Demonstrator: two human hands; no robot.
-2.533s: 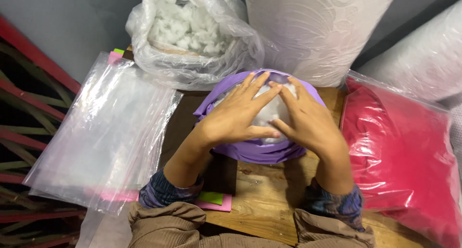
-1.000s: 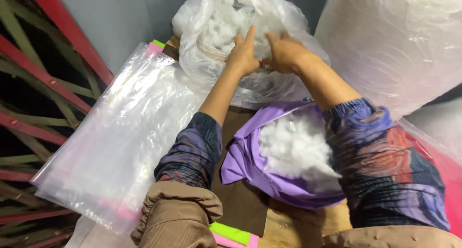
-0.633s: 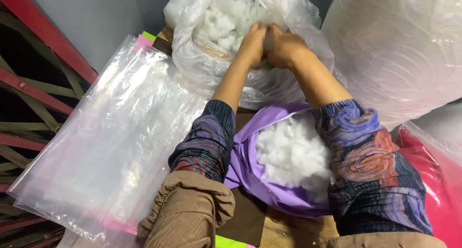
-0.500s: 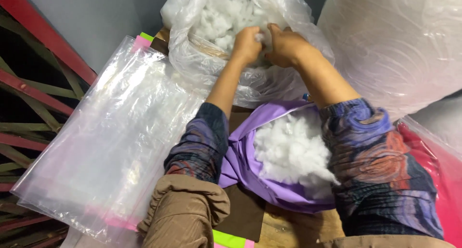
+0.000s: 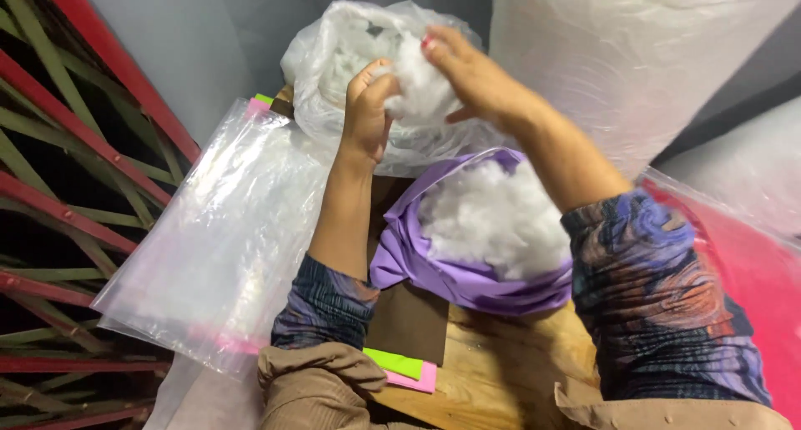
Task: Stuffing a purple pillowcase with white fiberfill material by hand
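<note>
A white fluffy clump of stuffing fibre [image 5: 415, 88] is pinched between the left hand [image 5: 367, 113] and the right hand [image 5: 471, 75], both closed on it, above the clear plastic sack of stuffing [image 5: 334, 71]. The clump is roundish, with no clear long axis. Below lies the purple fabric cover [image 5: 450, 271], partly filled, on the wooden tabletop [image 5: 492, 372].

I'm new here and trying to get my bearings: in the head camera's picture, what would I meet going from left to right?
Red and green slats → stack of clear plastic bags → left hand → white stuffing clump held between both hands → right hand → big white roll → red cushion in clear plastic.
</note>
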